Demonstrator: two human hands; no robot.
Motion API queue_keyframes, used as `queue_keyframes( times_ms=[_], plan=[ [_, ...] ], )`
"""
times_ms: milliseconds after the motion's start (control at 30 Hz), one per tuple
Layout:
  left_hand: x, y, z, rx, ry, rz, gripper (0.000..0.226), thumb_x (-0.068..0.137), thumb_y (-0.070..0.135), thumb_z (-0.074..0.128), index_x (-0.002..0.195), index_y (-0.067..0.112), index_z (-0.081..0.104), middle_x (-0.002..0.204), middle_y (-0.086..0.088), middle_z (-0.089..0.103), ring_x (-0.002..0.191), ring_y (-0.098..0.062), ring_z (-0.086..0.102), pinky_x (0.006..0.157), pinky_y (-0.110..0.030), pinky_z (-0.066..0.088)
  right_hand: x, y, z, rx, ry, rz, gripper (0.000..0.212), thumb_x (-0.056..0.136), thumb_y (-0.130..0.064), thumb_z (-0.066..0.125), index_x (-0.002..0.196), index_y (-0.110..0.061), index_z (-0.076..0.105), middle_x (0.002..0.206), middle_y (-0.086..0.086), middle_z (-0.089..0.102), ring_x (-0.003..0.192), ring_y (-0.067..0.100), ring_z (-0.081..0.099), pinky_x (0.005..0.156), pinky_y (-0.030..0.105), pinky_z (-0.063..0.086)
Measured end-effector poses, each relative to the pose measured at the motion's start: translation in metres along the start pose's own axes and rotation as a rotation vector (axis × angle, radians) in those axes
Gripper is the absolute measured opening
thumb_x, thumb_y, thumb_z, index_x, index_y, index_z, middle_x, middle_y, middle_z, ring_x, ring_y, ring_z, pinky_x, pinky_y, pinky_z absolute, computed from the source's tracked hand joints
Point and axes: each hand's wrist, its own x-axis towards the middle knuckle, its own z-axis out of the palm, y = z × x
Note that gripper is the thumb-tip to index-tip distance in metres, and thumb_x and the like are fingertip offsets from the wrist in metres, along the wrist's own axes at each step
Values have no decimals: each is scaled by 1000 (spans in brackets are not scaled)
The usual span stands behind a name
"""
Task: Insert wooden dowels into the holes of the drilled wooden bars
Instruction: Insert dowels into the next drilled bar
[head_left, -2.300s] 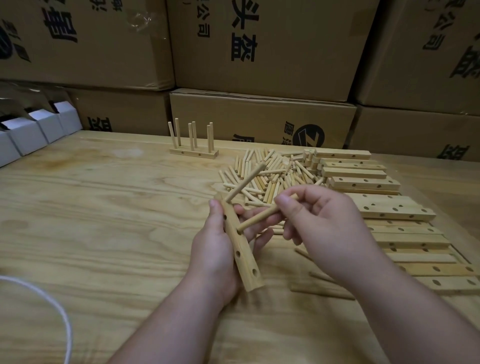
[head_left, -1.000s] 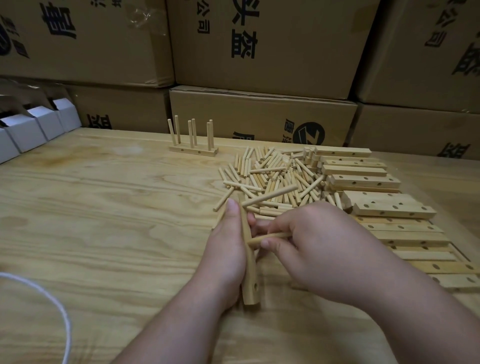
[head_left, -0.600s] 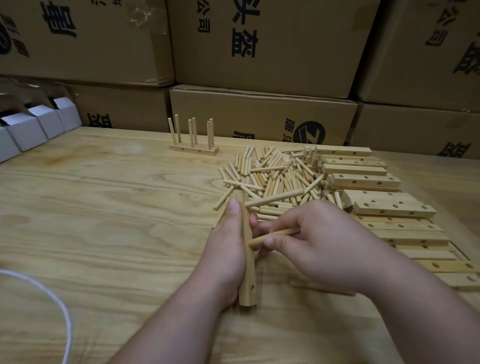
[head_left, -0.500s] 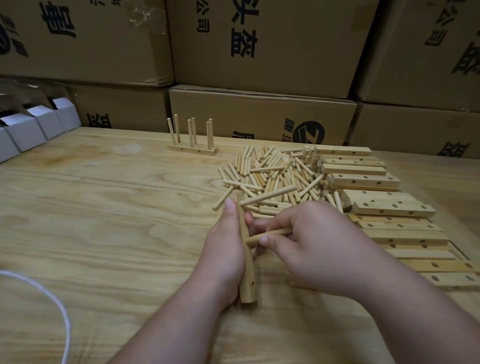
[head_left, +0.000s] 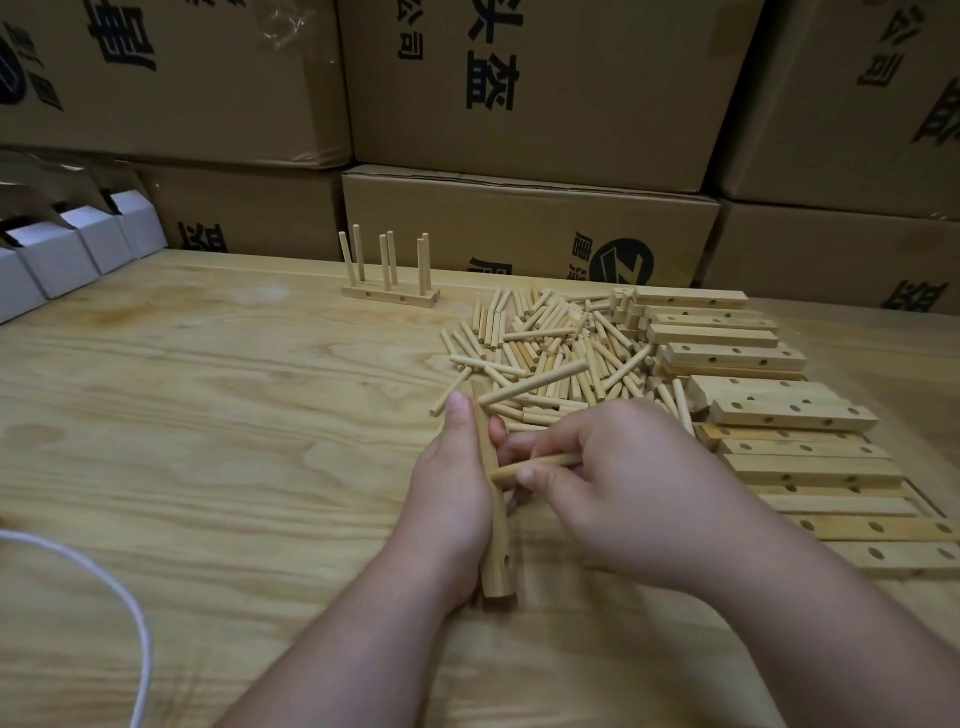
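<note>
Left hand clamped on drilled bar, long axis running away; dowel pinched in right hand, crosswise, tip touching bar's right face

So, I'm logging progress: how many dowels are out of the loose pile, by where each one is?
Upright dowels in the back bar: 6
Slanted dowel in the held bar, left hand: 1
Level dowel pinched by the right hand: 1
Total: 8

Storeroom workshop: stacked cardboard cartons behind plywood workbench.
</note>
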Motion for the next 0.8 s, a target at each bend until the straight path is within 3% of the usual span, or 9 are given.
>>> queue_keyframes(
  times_ms=[133,233,433,467,533,567,633,700,800],
  plan=[
    [1,0,-1,1,39,-11,56,102,63,35,80,19,62,78,-5,75,57,-16,66,56,-32,51,-1,-4,6,-44,47,-12,16,93,-34,62,89,-31,78,100,-31,72,75,-6,66,78,21,56],
    [1,0,0,-29,5,-22,56,103,62,34,79,18,61,83,-10,75,62,-18,68,52,-30,52,0,1,2,30,9,-16,16,94,-30,65,98,-31,80,105,-37,69,90,-16,63,84,11,51],
    [0,-1,0,0,-24,11,55,104,59,33,80,17,59,79,-9,76,65,-19,71,52,-28,56,1,8,-2,179,-60,16,13,94,-29,68,95,-30,81,103,-41,67,97,-17,62,92,18,52],
    [-1,-1,0,19,-11,28,55,104,59,33,80,17,60,78,-8,76,65,-19,70,52,-28,56,1,8,0,161,-37,8,13,93,-29,68,95,-30,81,103,-39,68,94,-18,62,88,13,52],
    [-2,-1,1,49,11,47,56,104,59,32,81,17,60,75,-6,76,61,-16,69,53,-30,55,1,6,5,82,22,-15,13,92,-29,68,92,-29,81,101,-37,69,78,-19,61,65,2,44],
    [-2,-1,1,57,20,44,56,104,60,31,81,18,60,75,-5,76,60,-15,68,54,-31,54,0,6,7,46,41,-21,13,92,-29,67,89,-29,80,101,-36,70,71,-18,60,57,2,40],
    [-2,-1,2,67,26,40,57,104,61,31,79,19,60,76,-5,76,61,-16,68,55,-32,54,0,7,9,35,46,-10,13,92,-29,67,88,-29,80,100,-36,70,70,-16,60,53,3,37],
    [-1,-1,2,67,19,43,57,104,60,31,79,19,60,76,-6,76,63,-17,69,53,-31,54,0,9,6,107,4,21,13,93,-30,68,93,-32,80,100,-40,68,78,-16,62,62,6,42],
    [-1,-2,1,60,-9,39,56,105,58,30,85,15,59,79,-8,78,65,-18,73,51,-24,54,1,9,-2,206,-93,65,13,94,-31,67,97,-33,80,98,-44,66,77,-3,69,70,23,57]
  ],
)
